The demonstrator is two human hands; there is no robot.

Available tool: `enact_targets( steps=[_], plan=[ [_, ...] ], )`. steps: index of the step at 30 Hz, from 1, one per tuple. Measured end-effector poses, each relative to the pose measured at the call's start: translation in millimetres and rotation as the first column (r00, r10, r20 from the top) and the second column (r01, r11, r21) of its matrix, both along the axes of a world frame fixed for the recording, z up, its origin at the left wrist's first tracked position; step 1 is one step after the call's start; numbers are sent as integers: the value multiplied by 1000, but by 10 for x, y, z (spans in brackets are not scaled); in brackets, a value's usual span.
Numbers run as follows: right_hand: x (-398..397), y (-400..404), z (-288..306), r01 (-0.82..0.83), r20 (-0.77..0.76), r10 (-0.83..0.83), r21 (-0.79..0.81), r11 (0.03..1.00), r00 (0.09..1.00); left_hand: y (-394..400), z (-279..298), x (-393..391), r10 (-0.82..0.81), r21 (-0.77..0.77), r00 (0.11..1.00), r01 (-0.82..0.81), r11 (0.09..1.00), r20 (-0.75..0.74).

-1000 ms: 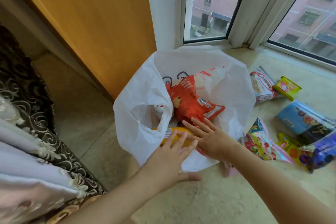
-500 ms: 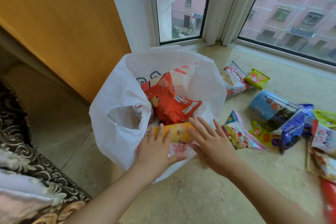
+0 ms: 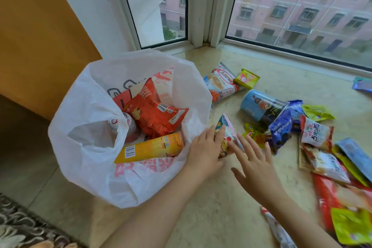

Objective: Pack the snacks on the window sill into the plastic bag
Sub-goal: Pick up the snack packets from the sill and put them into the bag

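A white plastic bag stands open on the marble sill. Inside it lie a red-orange snack packet and a yellow tube. Just right of the bag's rim is a pink and multicoloured packet. My left hand lies flat against this packet's left side, fingers spread. My right hand hovers at its right side, fingers apart, with the fingertips touching or almost touching the packet. Neither hand has closed around it.
Several loose snack packets litter the sill to the right: a blue tub-shaped pack, a dark blue packet, a white and red packet, green ones and a large red one. The window frame borders the back; an orange panel stands left.
Both hands have moved right, away from the yellow tube in the bag's mouth, to the pink packet beside the bag. The tube now lies in the bag. The view has shifted right.
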State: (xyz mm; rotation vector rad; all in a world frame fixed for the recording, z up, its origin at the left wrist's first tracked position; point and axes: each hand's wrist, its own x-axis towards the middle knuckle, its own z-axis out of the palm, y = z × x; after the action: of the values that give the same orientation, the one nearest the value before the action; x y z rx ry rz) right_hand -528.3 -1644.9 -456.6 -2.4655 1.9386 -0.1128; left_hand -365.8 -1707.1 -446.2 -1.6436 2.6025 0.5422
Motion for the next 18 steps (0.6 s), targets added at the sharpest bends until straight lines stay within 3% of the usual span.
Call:
enact_targets(
  steps=[6, 13, 18],
  plan=[
    [-202, 46, 27, 53, 41, -55, 30, 998, 998, -38, -183, -126, 76, -39, 992, -72, 997, 105],
    [-439, 44, 348, 147, 214, -142, -7, 989, 966, -32, 281, -166, 170, -94, 973, -186, 978, -156],
    [-343, -108, 686, 58, 294, -15, -139, 989, 956, -21, 815, 145, 244, -201, 943, -291, 935, -226]
  ],
)
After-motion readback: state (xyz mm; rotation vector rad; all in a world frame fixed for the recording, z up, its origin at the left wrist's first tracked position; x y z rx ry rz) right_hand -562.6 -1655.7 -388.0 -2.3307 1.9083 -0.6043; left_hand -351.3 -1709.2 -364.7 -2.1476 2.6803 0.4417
